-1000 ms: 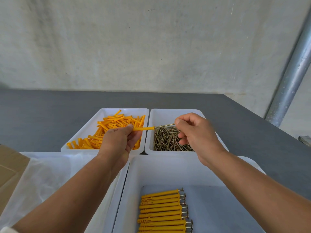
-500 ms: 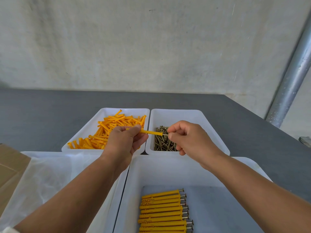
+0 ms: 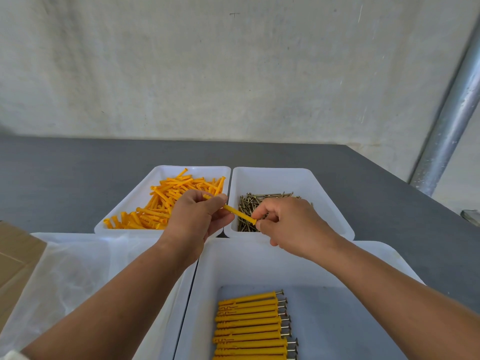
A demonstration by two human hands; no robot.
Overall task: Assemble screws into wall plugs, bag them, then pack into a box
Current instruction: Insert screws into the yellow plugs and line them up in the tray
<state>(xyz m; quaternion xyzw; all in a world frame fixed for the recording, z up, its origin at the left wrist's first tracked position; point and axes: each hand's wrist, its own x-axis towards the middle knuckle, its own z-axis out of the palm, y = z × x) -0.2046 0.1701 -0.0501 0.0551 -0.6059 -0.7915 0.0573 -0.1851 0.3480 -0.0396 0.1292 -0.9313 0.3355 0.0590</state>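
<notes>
Over the screw tray (image 3: pixel 285 178), the left hand (image 3: pixel 197 219) pinches a plug (image 3: pixel 235 211) steady while the right hand (image 3: pixel 293 224) pinches its end, probably seating a hidden screw.

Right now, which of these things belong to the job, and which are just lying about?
In the job: wall plug, pinched by left hand and right hand; loose plugs; screws; finished plugs in the near tray; clear plastic bags; cardboard box.
Lying about: metal pipe; small object at the picture's right edge.
</notes>
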